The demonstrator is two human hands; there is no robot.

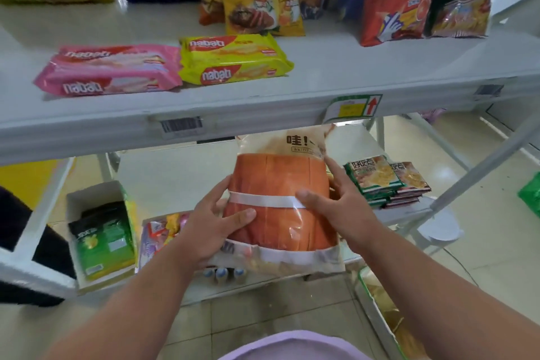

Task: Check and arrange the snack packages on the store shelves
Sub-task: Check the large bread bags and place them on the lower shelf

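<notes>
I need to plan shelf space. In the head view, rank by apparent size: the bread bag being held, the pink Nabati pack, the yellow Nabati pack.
1. bread bag, largest, though nearest the camera, so partly inflated.
2. pink Nabati pack.
3. yellow Nabati pack, somewhat smaller in view than the pink one, but it lies farther back, so their true order is unsure.

1. Your two bare forearms reach forward and upward from the bottom of the view and draw closer together toward the hands.
2. Your left hand (214, 226) sits on the left flank of what you hold. Its palm lies against that side, the fingers run up along the edge, and the thumb lies across the front face, pointing right.
3. Your right hand (336, 203) takes the opposite flank. Its forefinger stretches up along the right edge, and the thumb crosses the front, pointing left.
4. The thumbs stay apart, at slightly different heights.
5. Both wrists are fairly straight, in line with the forearms.
</notes>
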